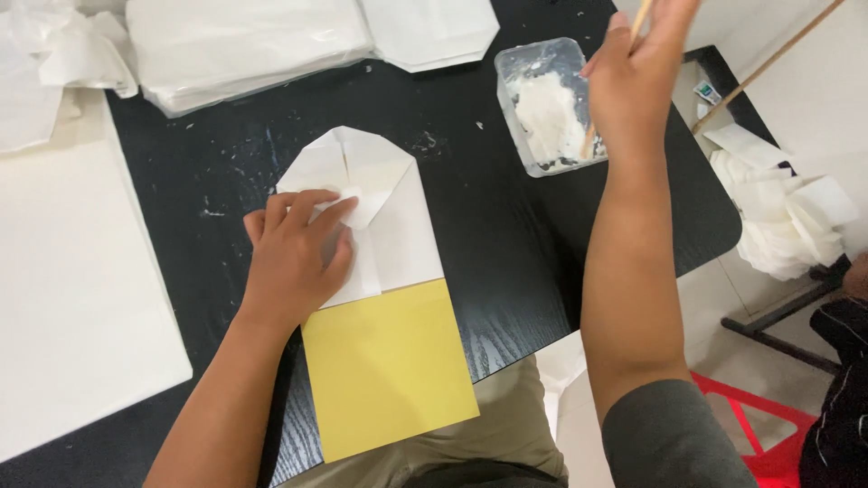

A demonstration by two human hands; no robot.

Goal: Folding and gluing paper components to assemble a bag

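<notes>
Left hand: the left hand (pixel 298 258) is lying flat, fingers together and spread slightly forward, pressing down on the folded white paper (pixel 371 212); it is gripping nothing, only holding the sheet down.
Folded paper: it is lying under and just ahead of that hand, its pointed flaps meeting at a centre seam beyond the fingertips.
Yellow sheet: the yellow sheet (pixel 389 370) is sticking out from under the white paper on the wrist side, its near corner hanging past the table edge.
Right hand: the right hand (pixel 637 77) is raised and closed around a thin wooden stick (pixel 592 140), whose lower end is dipping into the container.
Container: the clear plastic tub of white paste (pixel 547 113) is sitting just below and to the inside of the right hand.
Table: the black table (pixel 506 244) is showing bare surface between the two hands.
Edges: a stack of white paper (pixel 244 45) is lying beyond the left hand's fingertips; a large white sheet (pixel 72 298) is lying well to its outer side.
</notes>
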